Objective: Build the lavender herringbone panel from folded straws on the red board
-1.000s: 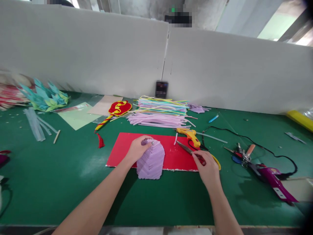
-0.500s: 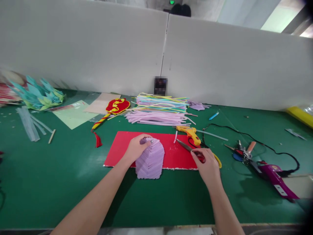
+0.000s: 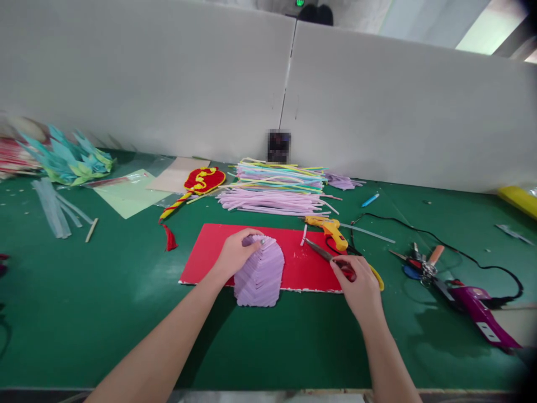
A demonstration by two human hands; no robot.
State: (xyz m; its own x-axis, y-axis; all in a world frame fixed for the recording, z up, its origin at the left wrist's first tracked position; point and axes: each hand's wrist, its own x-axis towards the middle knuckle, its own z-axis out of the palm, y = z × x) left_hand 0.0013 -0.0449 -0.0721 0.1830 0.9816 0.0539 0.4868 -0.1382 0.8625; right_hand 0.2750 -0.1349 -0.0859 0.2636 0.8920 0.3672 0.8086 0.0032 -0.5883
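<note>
The left hand pinches the upper left edge of the lilac panel, which lies just right of the palm. The panel overlaps the red board, its lower end past the near edge. Since a second ago neither hand has visibly shifted, suggesting a steady hold. Farther right, the tool's tip meets a short strip; I cannot tell whether it grips. The right hand's fingers clamp the handle.
</note>
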